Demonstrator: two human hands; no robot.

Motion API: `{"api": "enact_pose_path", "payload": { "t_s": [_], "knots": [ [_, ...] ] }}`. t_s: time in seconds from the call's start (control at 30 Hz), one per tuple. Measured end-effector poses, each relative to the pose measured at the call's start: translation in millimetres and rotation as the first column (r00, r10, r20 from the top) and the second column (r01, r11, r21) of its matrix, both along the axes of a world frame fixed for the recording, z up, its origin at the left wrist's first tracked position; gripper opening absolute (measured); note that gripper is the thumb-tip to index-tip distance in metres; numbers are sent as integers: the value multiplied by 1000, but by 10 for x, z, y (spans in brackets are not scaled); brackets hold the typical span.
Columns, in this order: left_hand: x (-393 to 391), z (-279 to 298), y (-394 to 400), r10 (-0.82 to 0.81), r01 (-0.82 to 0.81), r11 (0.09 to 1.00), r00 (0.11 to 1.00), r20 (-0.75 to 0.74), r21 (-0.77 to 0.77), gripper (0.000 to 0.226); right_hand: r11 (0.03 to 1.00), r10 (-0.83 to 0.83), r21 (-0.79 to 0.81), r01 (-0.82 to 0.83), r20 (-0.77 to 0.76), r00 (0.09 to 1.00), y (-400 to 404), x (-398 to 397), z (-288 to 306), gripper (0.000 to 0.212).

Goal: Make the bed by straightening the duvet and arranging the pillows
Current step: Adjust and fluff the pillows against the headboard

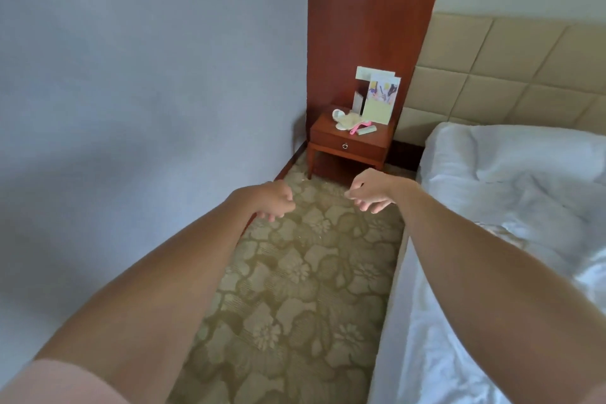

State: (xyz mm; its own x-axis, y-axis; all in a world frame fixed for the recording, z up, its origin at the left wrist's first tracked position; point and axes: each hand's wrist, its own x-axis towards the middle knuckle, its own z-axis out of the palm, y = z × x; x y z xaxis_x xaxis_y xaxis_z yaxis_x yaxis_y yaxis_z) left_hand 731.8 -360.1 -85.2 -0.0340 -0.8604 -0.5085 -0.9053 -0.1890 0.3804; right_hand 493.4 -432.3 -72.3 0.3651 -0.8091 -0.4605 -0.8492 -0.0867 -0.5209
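Note:
The bed fills the right side, covered by a rumpled white duvet [511,213] that bunches in folds and hangs down the near side. At the head end a white pillow [511,147] lies against the beige padded headboard [511,75]. Both my arms reach forward over the aisle carpet, left of the bed. My left hand [273,200] hangs with fingers loosely curled and holds nothing. My right hand [370,190] also hangs with loosely curled fingers, empty, just left of the bed's edge and not touching the duvet.
A wooden nightstand [347,144] with a drawer stands ahead in the corner, carrying cards and small items. A grey wall [147,92] closes the left side. Floral carpet [305,272] forms a narrow aisle between wall and bed. A wood panel [367,10] rises behind the nightstand.

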Motion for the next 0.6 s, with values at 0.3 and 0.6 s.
{"api": "enact_pose_path", "payload": {
  "t_s": [0.3,0.6],
  "knots": [
    [-6,-1,-1437,-308,306,947,951,0,100,24,928,-371,55,368,51,927,-591,-204,65,13],
    [-1519,-11,-2480,-602,614,760,788,-125,211,21,753,-639,103,649,-117,760,-970,-1544,-34,20]
  ]
}}
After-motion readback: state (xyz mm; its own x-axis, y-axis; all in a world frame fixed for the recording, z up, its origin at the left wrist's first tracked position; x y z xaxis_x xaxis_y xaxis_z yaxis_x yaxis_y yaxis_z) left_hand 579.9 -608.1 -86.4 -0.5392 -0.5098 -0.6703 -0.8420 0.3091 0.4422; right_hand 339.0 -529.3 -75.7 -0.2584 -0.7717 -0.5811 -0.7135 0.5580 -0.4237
